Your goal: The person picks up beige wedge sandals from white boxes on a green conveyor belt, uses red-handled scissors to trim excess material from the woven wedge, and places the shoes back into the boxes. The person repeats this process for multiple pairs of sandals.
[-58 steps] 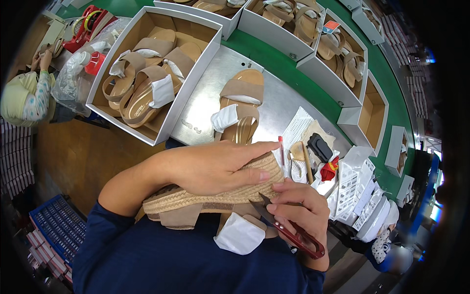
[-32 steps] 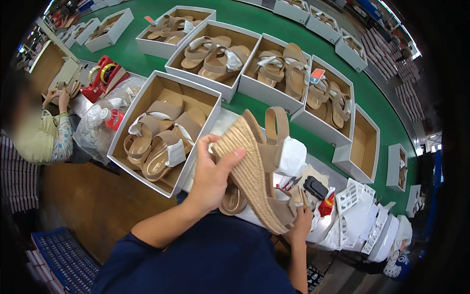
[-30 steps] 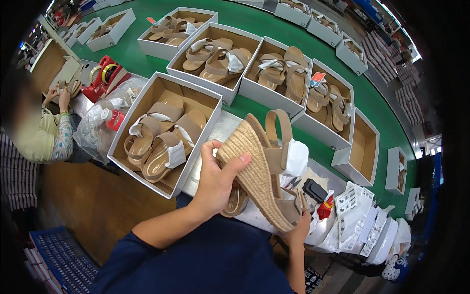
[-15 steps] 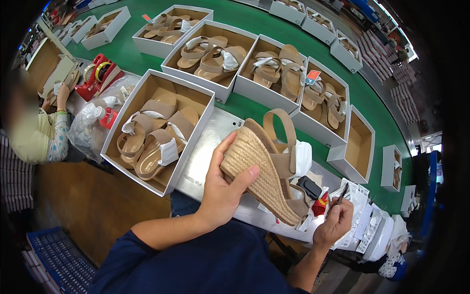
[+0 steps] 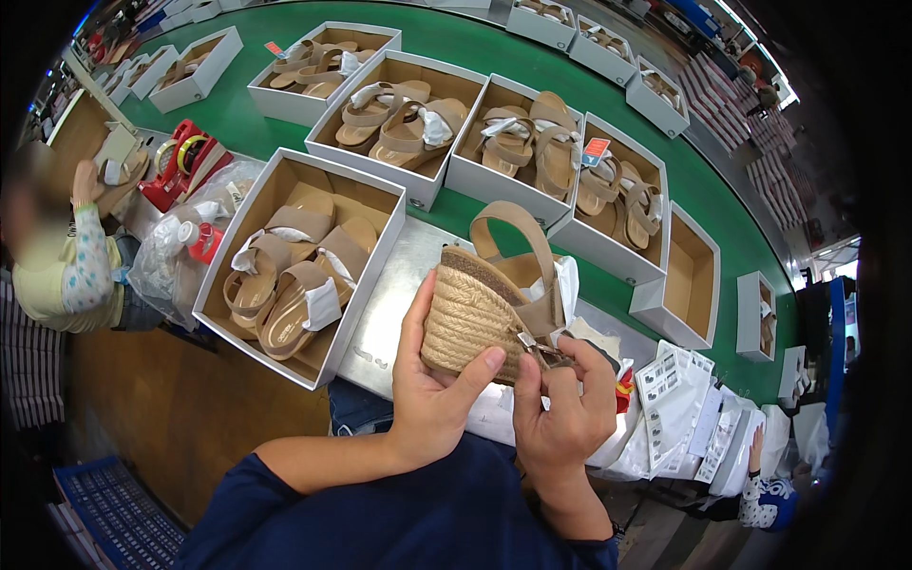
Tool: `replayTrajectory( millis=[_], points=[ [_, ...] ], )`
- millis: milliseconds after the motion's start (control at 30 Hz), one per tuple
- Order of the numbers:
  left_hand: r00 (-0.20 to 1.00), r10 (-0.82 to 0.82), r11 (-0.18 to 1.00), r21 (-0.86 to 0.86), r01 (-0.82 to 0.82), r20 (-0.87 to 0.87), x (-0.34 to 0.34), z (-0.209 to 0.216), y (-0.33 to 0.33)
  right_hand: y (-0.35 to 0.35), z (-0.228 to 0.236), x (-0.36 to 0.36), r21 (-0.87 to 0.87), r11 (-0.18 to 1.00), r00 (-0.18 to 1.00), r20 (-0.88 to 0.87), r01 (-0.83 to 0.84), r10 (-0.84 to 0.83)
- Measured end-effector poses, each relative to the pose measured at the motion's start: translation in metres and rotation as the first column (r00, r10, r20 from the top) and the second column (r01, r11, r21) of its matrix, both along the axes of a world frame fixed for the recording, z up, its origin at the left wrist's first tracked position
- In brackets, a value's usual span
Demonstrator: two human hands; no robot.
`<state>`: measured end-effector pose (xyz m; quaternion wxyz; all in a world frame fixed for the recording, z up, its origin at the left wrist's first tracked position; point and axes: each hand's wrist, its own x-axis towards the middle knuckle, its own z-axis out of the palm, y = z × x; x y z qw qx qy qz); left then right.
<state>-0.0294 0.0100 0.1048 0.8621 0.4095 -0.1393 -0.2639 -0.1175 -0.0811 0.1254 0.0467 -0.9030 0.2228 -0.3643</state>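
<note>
My left hand [image 5: 429, 404] grips a wedge sandal [image 5: 467, 313] by its woven rope-covered heel, thumb on the near side. The sandal has tan straps, and white tissue [image 5: 567, 285] is tucked among them. My right hand [image 5: 568, 408] is closed around a small dark tool with a metal tip [image 5: 528, 340], whose exact kind I cannot make out. Its tip is against or very near the sandal's side, close to the strap. The sandal's toe end is hidden behind my right hand. To the left, an open white box [image 5: 364, 290] holds more tan sandals with tissue.
A green conveyor belt [image 5: 439, 211] carries several white boxes of sandals; one box [image 5: 692, 275] shows only its brown inside. Printed sheets and plastic [image 5: 670, 385] lie right. At left are a red tape dispenser [image 5: 180, 169], a red bottle [image 5: 199, 239] and another person [image 5: 81, 256].
My right hand has come up and left from beside the papers to the sandal, bringing the tool to it. The sandal has turned in my left hand, its heel now facing me more.
</note>
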Motion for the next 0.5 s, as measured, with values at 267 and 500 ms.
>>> replayTrajectory(
  millis=[267,500],
  points=[
    [1.0,0.01,1.0,-0.006,-0.01,0.0,-0.001,-0.003,0.003,0.0,-0.005,0.002,-0.059,0.998,1.0,0.013,-0.014,0.015],
    [0.999,0.031,0.999,0.039,-0.032,0.022,0.004,-0.001,0.011,-0.045,-0.019,-0.003,-0.06,0.996,0.972,0.231,0.061,-0.046]
  ],
)
